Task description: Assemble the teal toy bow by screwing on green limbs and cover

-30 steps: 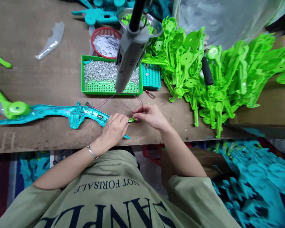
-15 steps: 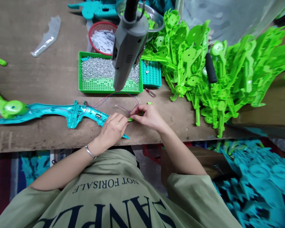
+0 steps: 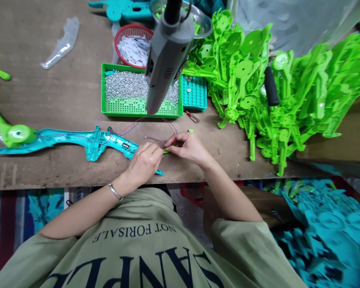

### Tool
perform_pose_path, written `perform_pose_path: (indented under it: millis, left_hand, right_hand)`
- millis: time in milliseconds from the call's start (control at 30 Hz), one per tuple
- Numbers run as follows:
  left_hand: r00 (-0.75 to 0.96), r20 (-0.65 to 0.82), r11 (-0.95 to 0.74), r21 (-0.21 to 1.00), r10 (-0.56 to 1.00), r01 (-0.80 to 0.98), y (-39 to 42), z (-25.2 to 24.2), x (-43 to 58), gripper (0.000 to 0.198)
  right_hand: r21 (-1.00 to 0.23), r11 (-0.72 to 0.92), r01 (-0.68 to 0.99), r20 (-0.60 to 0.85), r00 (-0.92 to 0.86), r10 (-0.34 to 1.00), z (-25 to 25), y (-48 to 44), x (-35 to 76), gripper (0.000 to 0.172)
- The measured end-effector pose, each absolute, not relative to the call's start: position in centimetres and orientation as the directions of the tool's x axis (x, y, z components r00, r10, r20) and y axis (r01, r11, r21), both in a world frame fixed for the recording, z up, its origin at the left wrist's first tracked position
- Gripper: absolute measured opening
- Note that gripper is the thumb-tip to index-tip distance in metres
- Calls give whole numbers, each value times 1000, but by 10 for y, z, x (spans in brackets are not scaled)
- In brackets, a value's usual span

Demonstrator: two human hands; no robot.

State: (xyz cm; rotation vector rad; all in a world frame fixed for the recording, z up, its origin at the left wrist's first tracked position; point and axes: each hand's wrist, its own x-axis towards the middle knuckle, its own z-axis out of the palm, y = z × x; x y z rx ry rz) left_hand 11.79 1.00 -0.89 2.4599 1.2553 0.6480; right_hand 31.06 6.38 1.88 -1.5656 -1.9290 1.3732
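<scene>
turquoise shell [image 3: 67, 137] near table edge [image 3: 60, 184]

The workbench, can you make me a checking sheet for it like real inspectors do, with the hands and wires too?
Surface: brown workbench, stained along its near edge.
Job's things: turquoise bow-shaped shell, inside facing up; small green piece, partly covered.
Clutter: green tray of small metal parts; red basket of white strips; heap of lime-green parts.
Hands: left hand covers part of the shell; right hand pinches near the small green piece, exact grip hidden.
Cables: red and blue wires loop past the grey electric screwdriver toward the right hand.
Surroundings: turquoise parts heaped below, at right.
Spilled liquid: nothing seen.
</scene>
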Motion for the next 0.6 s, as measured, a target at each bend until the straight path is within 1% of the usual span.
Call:
perform_pose_path:
  millis: [133, 300, 467, 533, 600]
  left_hand:
    - [511, 245, -561, 482, 824, 673, 10, -9, 118, 17]
    - [526, 226, -566, 459, 820, 685, 11, -9, 117, 19]
    - [541, 279, -603, 478, 793, 638, 7, -9, 115, 21]
    - [553, 301, -626, 460, 777, 629, 5, -11, 115, 23]
    - [575, 283, -637, 432, 768, 638, 3, -12, 116, 29]
  right_hand:
    - [-803, -55, 593, -322, -354, 878, 19, 65, 311, 9]
    - [-806, -67, 588, -319, -336, 886, 17, 65, 310, 11]
    - [-805, -30, 592, -289, -349, 891, 15, 62, 309, 11]
    - [-798, -32, 602, -296, -345, 891, 16, 63, 309, 10]
    - [-784, -46, 620, -315, -333, 889, 17, 64, 309, 9]
